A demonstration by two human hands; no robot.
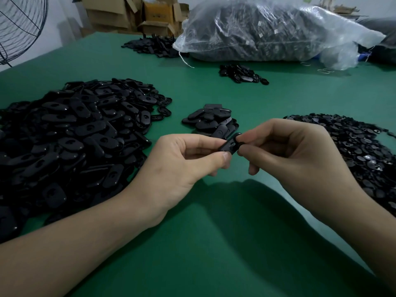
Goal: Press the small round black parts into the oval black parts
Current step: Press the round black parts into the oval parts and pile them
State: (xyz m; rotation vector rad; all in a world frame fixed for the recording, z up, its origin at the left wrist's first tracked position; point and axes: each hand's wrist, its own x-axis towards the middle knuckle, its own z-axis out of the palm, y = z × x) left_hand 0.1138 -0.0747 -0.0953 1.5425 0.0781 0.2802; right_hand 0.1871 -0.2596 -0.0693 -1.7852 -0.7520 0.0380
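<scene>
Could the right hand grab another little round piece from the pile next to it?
Probably yes: the round-parts pile lies beside the right hand, nothing between. But it is pinching a small round part now.

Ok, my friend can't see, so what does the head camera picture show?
The left hand and right hand pinch one oval black part above a green table. A pile of oval parts lies left, a pile of small round parts right.

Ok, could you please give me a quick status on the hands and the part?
Left hand pinches oval part. Right hand pinches small round part against it. Nothing in the way.
</scene>
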